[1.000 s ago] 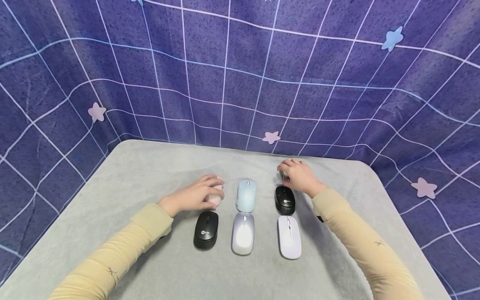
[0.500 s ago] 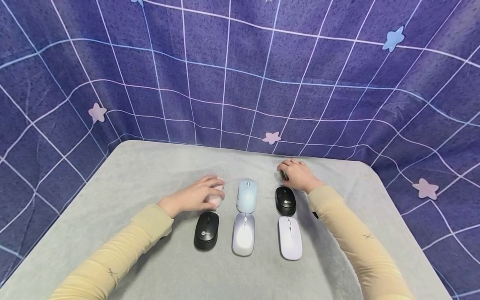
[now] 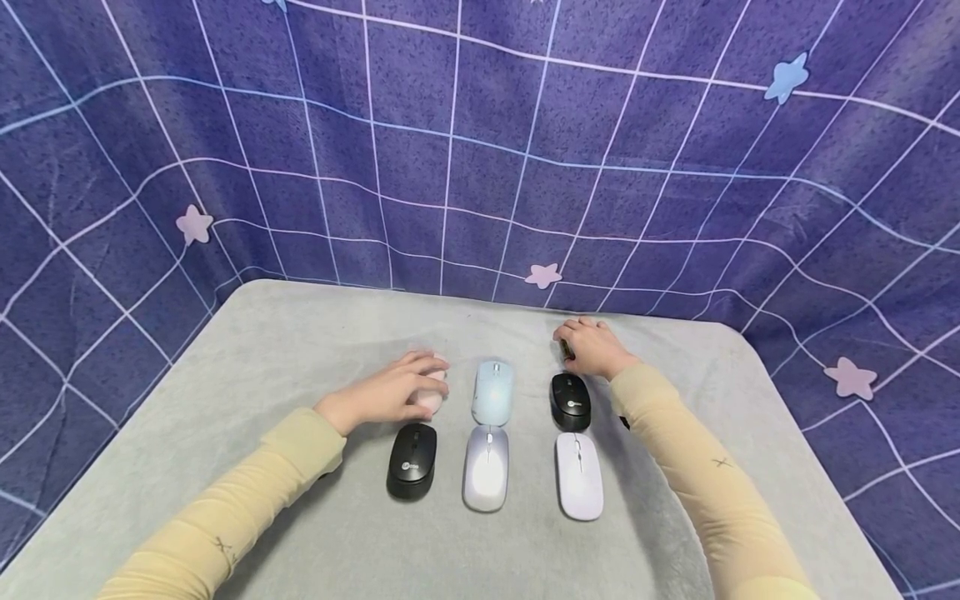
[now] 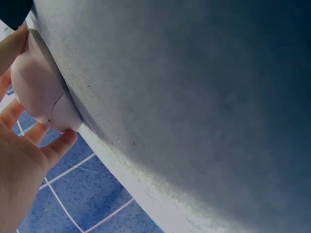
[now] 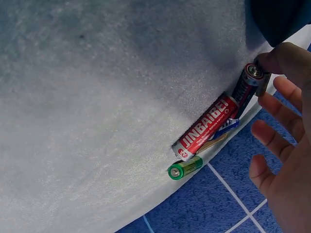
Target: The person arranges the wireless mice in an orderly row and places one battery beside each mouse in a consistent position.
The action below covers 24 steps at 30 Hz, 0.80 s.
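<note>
Gripping: left hand [image 3: 386,392] curls round the domed, smooth pink mouse [image 4: 36,82], just left of the light-blue mouse [image 3: 492,392] | right hand [image 3: 592,346], right of and beyond that landmark, seems to pinch a dark battery [image 5: 244,92] | step, judged: securing holds; next move probably calls for firm fingertips, since red battery [image 5: 206,126] and green battery [image 5: 187,168] are rollable cylinders | worktop [image 3: 315,333]: fuzzy grey cloth

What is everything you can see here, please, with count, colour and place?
Black mice: two, black, front left and back right
Silver mouse: one, silver, front middle
Lavender mouse: one, whitish, front right
Blue mouse: one, pale blue, back middle
Pink mouse: one, pale pink, back left
Batteries: at least three, red, green, dark, behind right mice
Tablecloth: one, grey, beneath
Curtain: one, blue, starred, behind
Sleeves: two, yellow, forearms
Left hand: one, gripping pink mouse
Right hand: one, at batteries
</note>
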{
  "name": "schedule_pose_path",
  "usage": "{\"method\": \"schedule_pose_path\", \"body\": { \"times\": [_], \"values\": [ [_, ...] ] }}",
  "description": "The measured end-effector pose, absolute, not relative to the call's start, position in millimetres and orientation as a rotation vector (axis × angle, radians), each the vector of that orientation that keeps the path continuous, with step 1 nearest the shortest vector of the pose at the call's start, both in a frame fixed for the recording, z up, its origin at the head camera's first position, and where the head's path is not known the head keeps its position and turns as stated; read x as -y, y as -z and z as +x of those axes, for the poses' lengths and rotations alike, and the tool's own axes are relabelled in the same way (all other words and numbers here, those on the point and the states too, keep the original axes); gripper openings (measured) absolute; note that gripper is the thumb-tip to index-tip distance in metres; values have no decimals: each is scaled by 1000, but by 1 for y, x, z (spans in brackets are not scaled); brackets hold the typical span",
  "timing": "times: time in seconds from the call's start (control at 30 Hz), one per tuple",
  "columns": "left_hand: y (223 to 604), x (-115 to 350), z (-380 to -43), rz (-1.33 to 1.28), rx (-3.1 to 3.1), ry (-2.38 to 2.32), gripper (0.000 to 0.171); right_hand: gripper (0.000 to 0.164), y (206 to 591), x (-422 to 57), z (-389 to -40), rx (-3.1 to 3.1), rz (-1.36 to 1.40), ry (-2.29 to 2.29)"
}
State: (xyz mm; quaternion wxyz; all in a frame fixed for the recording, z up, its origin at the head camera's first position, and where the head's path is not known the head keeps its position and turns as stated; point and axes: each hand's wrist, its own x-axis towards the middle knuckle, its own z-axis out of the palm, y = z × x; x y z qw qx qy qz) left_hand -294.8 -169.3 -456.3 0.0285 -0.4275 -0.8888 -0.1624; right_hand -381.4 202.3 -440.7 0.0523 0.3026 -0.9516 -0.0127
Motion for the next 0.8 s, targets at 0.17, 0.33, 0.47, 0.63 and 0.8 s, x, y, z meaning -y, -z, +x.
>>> {"method": "schedule_pose_path", "body": {
  "times": [0.17,0.33,0.47,0.63,0.8],
  "values": [
    [455,170,-294,-1331,2732,506,37,46,440,-202,-383,2907,918,61],
    [455,170,-294,-1328,2743,498,36,44,440,-202,-383,2918,909,59],
    [455,169,-294,-1331,2751,491,36,44,440,-202,-382,2938,887,62],
    [454,170,-293,-1324,2759,508,36,44,442,-201,-383,2935,894,61],
    [454,170,-293,-1333,2750,484,36,43,441,-201,-382,2921,901,63]
  ]
}}
